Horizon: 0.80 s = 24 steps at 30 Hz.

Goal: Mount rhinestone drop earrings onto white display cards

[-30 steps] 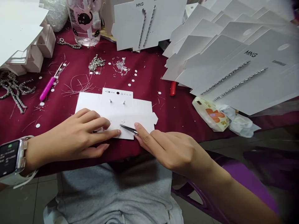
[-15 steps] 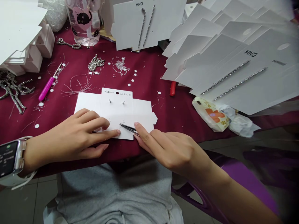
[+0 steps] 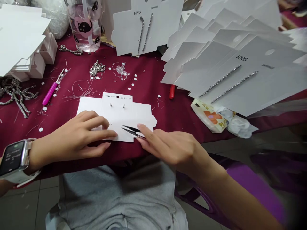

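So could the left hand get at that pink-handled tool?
Probably yes: the left hand lies close to the pink-handled tool, with only thin strands and small white dots on the maroon cloth between them.

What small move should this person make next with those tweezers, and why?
Probably lower the tweezers held in the right hand onto the small marks on the white card: their parted tips point that way, just over the card, and the left hand is pressing the card down.

Cloth: deep maroon fabric tablecloth (image 3: 148, 73), scattered with white paper dots (image 3: 129, 88)
Card: white paper card (image 3: 117, 110), black print
Tweezers: black metal tweezers (image 3: 129, 128)
Tumbler: clear glass tumbler (image 3: 83, 41), pink heart, black cat
Chair: purple plastic chair (image 3: 251, 183)
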{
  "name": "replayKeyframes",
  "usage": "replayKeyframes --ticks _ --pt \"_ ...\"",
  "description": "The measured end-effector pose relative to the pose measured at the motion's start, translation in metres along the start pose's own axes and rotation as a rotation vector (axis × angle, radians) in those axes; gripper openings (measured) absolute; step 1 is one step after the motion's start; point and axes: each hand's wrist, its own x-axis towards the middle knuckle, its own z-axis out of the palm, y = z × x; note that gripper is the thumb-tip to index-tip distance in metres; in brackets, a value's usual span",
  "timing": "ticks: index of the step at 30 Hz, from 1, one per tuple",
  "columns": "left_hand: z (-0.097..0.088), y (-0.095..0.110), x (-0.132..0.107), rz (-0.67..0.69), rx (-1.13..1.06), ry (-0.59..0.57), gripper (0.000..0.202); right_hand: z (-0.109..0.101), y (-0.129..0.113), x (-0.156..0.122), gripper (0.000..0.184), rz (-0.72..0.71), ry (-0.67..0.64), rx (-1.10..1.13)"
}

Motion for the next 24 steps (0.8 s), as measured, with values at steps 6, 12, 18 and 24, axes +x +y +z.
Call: replayKeyframes --ticks 6,12,18,24 --pt "-0.016 -0.009 0.017 -0.286 -0.078 0.149 0.017 0.004 0.013 -0.008 0.024 0.439 -0.031 0.427" --pt "-0.009 -0.025 0.051 -0.210 0.028 -0.125 0.023 0.011 0.025 -0.009 0.043 0.640 -0.233 0.720" --pt "-0.010 -0.031 0.072 -0.122 0.052 -0.231 0.019 -0.001 0.024 -0.015 0.052 0.707 -0.258 0.847" --pt "-0.016 -0.025 0.081 0.021 0.126 -0.316 0.018 0.002 0.018 -0.012 0.064 0.789 -0.295 0.637"
